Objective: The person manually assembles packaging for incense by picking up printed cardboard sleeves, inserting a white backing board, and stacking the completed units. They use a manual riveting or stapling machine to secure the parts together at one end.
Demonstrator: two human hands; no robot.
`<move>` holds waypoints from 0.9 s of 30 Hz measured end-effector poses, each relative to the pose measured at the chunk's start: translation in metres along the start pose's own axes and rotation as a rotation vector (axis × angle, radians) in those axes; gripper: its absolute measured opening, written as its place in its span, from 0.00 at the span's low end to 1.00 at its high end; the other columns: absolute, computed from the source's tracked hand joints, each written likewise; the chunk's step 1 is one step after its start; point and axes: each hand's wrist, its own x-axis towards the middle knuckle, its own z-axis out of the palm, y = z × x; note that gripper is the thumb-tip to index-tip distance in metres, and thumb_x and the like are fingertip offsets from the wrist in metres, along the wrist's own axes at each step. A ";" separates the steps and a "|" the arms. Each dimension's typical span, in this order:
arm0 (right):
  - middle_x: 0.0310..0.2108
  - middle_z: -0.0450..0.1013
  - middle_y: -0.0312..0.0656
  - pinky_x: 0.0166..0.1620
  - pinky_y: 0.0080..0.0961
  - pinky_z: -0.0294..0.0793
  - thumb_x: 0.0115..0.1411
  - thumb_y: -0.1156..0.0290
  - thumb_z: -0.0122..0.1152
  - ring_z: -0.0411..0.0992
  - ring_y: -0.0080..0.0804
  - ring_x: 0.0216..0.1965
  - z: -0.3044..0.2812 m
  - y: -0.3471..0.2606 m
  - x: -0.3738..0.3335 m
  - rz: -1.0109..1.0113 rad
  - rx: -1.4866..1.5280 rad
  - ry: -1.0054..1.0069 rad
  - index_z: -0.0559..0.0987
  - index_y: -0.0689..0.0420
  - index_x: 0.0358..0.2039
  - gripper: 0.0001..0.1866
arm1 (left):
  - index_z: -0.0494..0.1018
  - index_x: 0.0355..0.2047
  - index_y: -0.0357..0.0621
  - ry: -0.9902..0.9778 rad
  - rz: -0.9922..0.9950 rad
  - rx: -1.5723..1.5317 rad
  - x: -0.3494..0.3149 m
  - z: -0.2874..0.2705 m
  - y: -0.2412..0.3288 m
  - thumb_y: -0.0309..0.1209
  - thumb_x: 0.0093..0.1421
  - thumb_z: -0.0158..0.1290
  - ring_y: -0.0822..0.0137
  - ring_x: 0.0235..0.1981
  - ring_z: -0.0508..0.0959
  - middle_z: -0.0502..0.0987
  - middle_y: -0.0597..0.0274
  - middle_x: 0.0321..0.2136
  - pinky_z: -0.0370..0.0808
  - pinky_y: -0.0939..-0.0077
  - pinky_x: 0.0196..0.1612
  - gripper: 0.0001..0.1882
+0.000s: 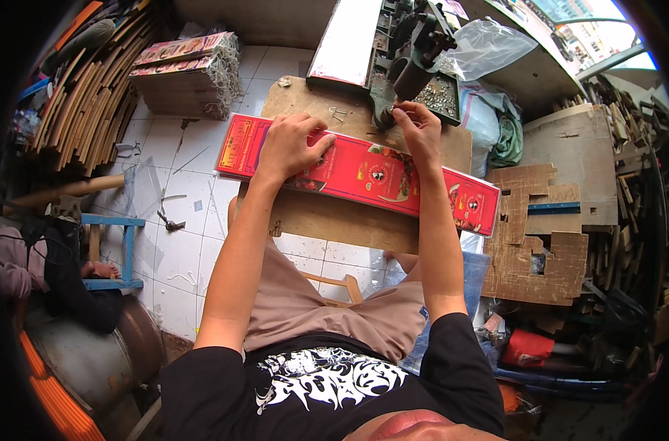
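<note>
A long red printed panel (356, 170) with food pictures and a glossy surface lies slantwise across the wooden worktop (312, 217). Over its left part, my left hand (294, 143) rests with bent fingers, gripping it near the far edge. My right hand (420, 134) is closed in a pinch just beyond the panel, beside the lower end of a dark metal press (415, 70). Whatever sits between those fingertips is too small to make out. Several small bent metal pieces (339, 114) lie on the worktop between my hands.
A tray of small metal parts (441, 99) adjoins the press. On the tiled floor at far left stands a bundled stack of printed panels (184, 77). Board offcuts (92, 95) lean at the left; cut brown boards (540, 242) lie right. Another person's foot (103, 270) shows near a blue stool (129, 250).
</note>
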 end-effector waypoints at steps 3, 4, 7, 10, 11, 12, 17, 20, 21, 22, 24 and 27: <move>0.28 0.79 0.36 0.35 0.16 0.72 0.58 0.72 0.66 0.73 0.16 0.29 0.000 0.002 0.000 -0.001 0.012 -0.004 0.82 0.62 0.39 0.09 | 0.81 0.34 0.44 0.000 0.002 0.000 0.000 0.000 0.000 0.45 0.57 0.60 0.57 0.38 0.79 0.80 0.59 0.33 0.70 0.65 0.49 0.16; 0.28 0.79 0.36 0.35 0.16 0.72 0.58 0.72 0.66 0.73 0.16 0.29 -0.001 0.003 0.001 -0.001 0.012 -0.004 0.82 0.62 0.39 0.09 | 0.81 0.34 0.44 -0.003 0.001 0.002 0.000 -0.001 0.000 0.45 0.57 0.60 0.57 0.38 0.79 0.80 0.59 0.33 0.70 0.65 0.49 0.16; 0.28 0.79 0.36 0.35 0.16 0.72 0.58 0.73 0.66 0.73 0.16 0.30 -0.001 0.005 0.001 0.011 0.020 -0.011 0.82 0.62 0.38 0.09 | 0.81 0.34 0.44 -0.004 0.002 0.006 0.000 0.000 0.000 0.45 0.57 0.60 0.57 0.37 0.79 0.80 0.59 0.33 0.70 0.65 0.49 0.16; 0.28 0.79 0.36 0.36 0.17 0.72 0.58 0.73 0.66 0.73 0.16 0.30 -0.001 0.005 0.002 0.010 0.020 -0.008 0.82 0.62 0.38 0.09 | 0.81 0.34 0.44 0.002 0.007 0.006 0.000 0.000 -0.001 0.45 0.57 0.60 0.58 0.37 0.79 0.80 0.59 0.33 0.70 0.66 0.49 0.16; 0.29 0.79 0.36 0.36 0.17 0.72 0.58 0.73 0.66 0.74 0.16 0.30 -0.001 0.005 0.002 0.014 0.023 -0.010 0.82 0.62 0.38 0.09 | 0.81 0.34 0.44 0.002 0.007 0.006 0.000 0.000 -0.001 0.45 0.57 0.60 0.58 0.37 0.79 0.80 0.59 0.33 0.70 0.66 0.49 0.16; 0.29 0.79 0.36 0.36 0.17 0.72 0.58 0.73 0.66 0.74 0.17 0.30 -0.001 0.005 0.002 0.017 0.027 -0.012 0.82 0.62 0.38 0.08 | 0.81 0.34 0.44 0.000 0.005 0.007 0.000 0.000 -0.001 0.45 0.57 0.60 0.58 0.37 0.79 0.80 0.59 0.33 0.70 0.66 0.49 0.16; 0.29 0.79 0.35 0.36 0.16 0.72 0.58 0.74 0.65 0.74 0.16 0.31 0.000 0.003 0.001 0.013 0.026 -0.010 0.82 0.61 0.38 0.08 | 0.81 0.34 0.45 -0.003 0.004 0.011 0.000 -0.001 0.000 0.45 0.57 0.60 0.57 0.37 0.79 0.80 0.59 0.33 0.70 0.66 0.48 0.16; 0.29 0.79 0.35 0.36 0.16 0.72 0.59 0.74 0.65 0.74 0.16 0.30 -0.001 0.004 0.001 0.004 0.028 -0.010 0.82 0.61 0.38 0.08 | 0.81 0.34 0.45 -0.003 0.004 0.012 0.000 -0.001 0.001 0.45 0.57 0.60 0.57 0.37 0.79 0.80 0.59 0.33 0.70 0.66 0.48 0.16; 0.29 0.79 0.35 0.35 0.16 0.72 0.59 0.74 0.65 0.74 0.16 0.30 -0.001 0.005 0.001 0.000 0.030 -0.011 0.82 0.61 0.38 0.08 | 0.81 0.34 0.45 -0.004 0.003 0.010 0.000 -0.001 0.001 0.45 0.57 0.60 0.57 0.37 0.79 0.80 0.59 0.33 0.70 0.65 0.49 0.16; 0.29 0.79 0.35 0.35 0.16 0.72 0.59 0.74 0.65 0.74 0.16 0.30 -0.001 0.004 0.001 0.000 0.030 -0.012 0.82 0.61 0.38 0.08 | 0.81 0.34 0.45 -0.005 0.002 0.010 0.000 -0.001 0.000 0.45 0.57 0.60 0.57 0.37 0.79 0.80 0.59 0.33 0.70 0.65 0.49 0.16; 0.28 0.79 0.35 0.35 0.16 0.72 0.59 0.74 0.65 0.74 0.16 0.30 0.000 0.003 0.001 0.000 0.027 -0.012 0.82 0.61 0.38 0.08 | 0.81 0.34 0.45 -0.001 0.004 0.011 -0.001 -0.001 0.000 0.45 0.57 0.60 0.57 0.37 0.79 0.80 0.59 0.33 0.70 0.65 0.49 0.16; 0.29 0.79 0.35 0.35 0.16 0.72 0.59 0.74 0.65 0.73 0.16 0.30 0.000 0.002 0.000 -0.008 0.020 -0.011 0.82 0.61 0.38 0.08 | 0.81 0.34 0.45 -0.001 0.004 0.012 -0.001 -0.001 0.001 0.45 0.57 0.60 0.56 0.37 0.79 0.80 0.59 0.33 0.70 0.65 0.49 0.16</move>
